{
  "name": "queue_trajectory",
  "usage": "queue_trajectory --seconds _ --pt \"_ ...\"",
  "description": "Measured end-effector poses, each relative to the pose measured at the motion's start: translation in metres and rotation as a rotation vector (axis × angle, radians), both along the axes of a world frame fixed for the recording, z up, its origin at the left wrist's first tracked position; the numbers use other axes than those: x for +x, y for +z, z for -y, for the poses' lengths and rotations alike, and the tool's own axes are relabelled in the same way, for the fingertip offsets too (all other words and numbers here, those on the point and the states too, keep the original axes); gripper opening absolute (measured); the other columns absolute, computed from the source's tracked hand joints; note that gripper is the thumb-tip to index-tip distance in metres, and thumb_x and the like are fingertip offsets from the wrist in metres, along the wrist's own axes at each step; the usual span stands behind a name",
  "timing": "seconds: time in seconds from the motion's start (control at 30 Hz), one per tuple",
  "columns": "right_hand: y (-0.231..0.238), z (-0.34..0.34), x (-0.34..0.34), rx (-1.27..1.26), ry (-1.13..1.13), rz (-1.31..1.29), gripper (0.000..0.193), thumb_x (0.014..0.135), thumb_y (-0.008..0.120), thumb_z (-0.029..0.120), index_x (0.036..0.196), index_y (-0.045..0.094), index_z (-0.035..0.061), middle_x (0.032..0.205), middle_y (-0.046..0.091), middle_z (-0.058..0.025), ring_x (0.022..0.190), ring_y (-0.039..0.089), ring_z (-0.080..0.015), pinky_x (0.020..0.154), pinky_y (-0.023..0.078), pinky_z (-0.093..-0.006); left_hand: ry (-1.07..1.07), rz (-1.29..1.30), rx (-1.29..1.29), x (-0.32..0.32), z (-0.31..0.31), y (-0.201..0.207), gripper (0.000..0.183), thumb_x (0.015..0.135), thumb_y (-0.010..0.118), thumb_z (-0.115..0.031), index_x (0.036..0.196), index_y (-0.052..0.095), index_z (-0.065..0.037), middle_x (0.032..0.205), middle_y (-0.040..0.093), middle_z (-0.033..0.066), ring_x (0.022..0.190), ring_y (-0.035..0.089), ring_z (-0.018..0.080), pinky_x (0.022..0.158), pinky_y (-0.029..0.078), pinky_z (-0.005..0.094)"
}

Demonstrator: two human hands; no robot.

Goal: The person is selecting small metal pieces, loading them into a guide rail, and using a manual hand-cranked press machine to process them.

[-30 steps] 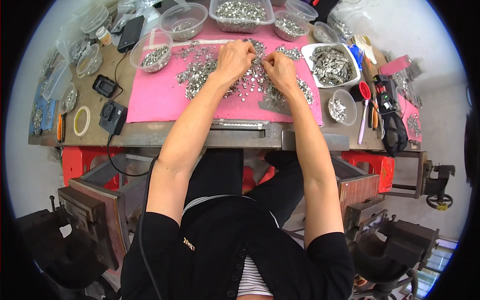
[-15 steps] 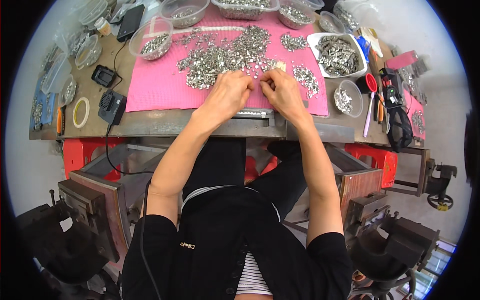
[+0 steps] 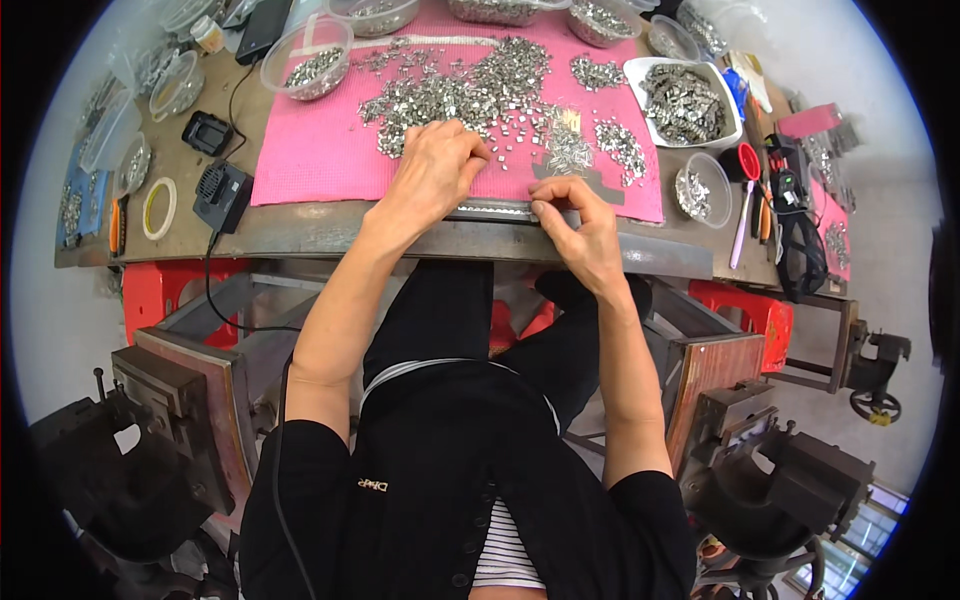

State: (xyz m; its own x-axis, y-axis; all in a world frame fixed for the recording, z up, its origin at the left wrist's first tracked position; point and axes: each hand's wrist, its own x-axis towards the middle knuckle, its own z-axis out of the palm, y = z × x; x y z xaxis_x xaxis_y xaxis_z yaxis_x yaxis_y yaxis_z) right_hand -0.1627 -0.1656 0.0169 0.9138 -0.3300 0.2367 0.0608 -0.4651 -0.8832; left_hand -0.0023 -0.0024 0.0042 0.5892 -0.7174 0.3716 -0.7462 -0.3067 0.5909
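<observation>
In the head view, the left hand (image 3: 435,165) rests palm down on the pink mat (image 3: 310,150), its fingers curled over the near edge of the heap of small silver metal pieces (image 3: 470,90) spread across the mat on the desk (image 3: 300,225). The right hand (image 3: 580,220) sits at the mat's front edge with thumb and forefinger pressed together, pinching what looks like one tiny piece, just above a narrow metal strip (image 3: 495,210). A white tray of pieces (image 3: 685,100) lies well to the right.

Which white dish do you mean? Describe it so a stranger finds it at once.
Start at the pink mat on the workbench. Off its far right corner sits the white square dish heaped with small metal pieces. Its neighbours are clear round tubs; it alone is white and square.
</observation>
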Motion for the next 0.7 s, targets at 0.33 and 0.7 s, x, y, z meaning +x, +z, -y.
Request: queue_trajectory --seconds 0.33,0.7 --pt "-0.01 -0.01 -0.003 -0.352 -0.047 0.152 0.015 0.083 0.071 -0.001 0.096 0.065 0.003 0.095 0.068 -0.0079 0.086 0.065 -0.0252 0.081 0.047 -0.0356 0.007 0.034 0.011 -0.001 0.002 -0.002 0.008 0.085 0.072 -0.013 0.087 0.07 -0.005 0.086 0.065 0.0105 0.093 0.063 0.0303 0.09 0.039 0.0445" --pt "-0.002 0.011 0.02 -0.5 -0.119 0.097 0.007 0.086 0.071 0.005 0.093 0.072 0.0036 0.086 0.065 -0.0091 0.083 0.062 -0.0295 0.079 0.045 -0.0399 -0.004 0.214 -0.022 -0.002 0.003 0.001 0.008 0.09 0.069 -0.011 0.092 0.068 -0.003 0.088 0.067 0.0119 0.088 0.064 0.0287 0.087 0.043 0.0422"
